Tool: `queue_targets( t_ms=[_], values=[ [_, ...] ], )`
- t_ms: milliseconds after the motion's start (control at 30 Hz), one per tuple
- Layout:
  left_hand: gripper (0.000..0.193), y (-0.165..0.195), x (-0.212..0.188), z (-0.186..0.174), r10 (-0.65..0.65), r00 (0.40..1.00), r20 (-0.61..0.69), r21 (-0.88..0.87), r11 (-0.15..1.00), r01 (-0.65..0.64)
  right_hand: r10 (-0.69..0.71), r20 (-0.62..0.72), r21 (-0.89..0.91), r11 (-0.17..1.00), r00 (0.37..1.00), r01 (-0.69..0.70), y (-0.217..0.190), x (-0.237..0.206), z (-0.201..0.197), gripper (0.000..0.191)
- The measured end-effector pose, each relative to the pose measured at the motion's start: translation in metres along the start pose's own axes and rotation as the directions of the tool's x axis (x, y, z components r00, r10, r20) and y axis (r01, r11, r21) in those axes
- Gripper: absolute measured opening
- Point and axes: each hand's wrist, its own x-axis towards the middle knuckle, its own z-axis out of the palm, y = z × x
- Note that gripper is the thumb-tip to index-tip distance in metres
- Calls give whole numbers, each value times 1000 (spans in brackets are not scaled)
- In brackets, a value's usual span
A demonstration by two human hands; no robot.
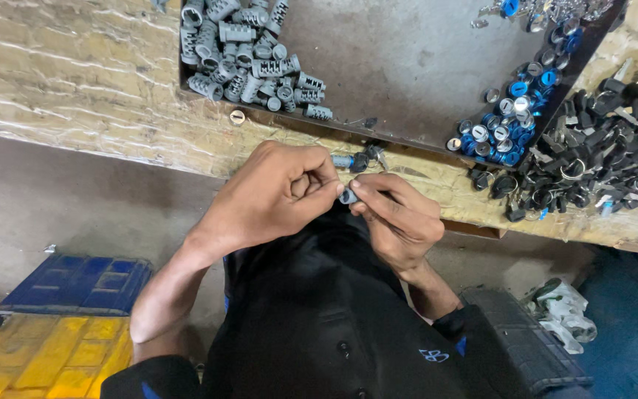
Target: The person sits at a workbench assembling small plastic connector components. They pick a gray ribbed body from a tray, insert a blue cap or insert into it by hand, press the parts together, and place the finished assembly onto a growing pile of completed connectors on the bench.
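Nearest the camera, the left hand point(275, 196) and right hand point(396, 218) meet above the lap of a black garment point(326, 310). Fingertips of both hands are closed in a pinch on one small grey cylinder point(348, 196) held between them. Beyond them, a key with a black head point(359, 159) lies on the worn wooden bench point(97, 81). Farther back, a dark metal tray point(407, 66) holds grey lock cylinders point(249, 52) and blue-capped parts point(507, 114). Black keys point(599, 159) lie heaped beside the tray.

left hand point(275, 196) + right hand point(400, 218): pinch small grey lock cylinder point(348, 196) | above worktop point(97, 81) | grey cylinders pile point(249, 52) in tray point(407, 66)
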Motion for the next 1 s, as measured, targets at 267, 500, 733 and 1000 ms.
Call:
queue_targets(
  t_ms=[267, 500, 733, 1000],
  values=[
    [18, -17, 0, 18, 7, 985, -175, -3, 1000, -8, 129, -43, -18, 991, 991, -129, 5, 0, 5, 24],
    [11, -33, -13, 64, 121, 852, -510, 22, 992, -127, 98, -109, -108, 988, 989, -110, 1, 0, 18, 23],
    [15, -36, -24, 61, 569, 601, -561, 343, 821, -457, -152, -144, -385, 919, 978, 86, -9, -3, 37, 25],
    [7, -58, -42, 36, -40, 820, -571, -401, 885, -236, -340, 196, -370, 843, 920, 391, -13, 31, 52, 30]
  ],
)
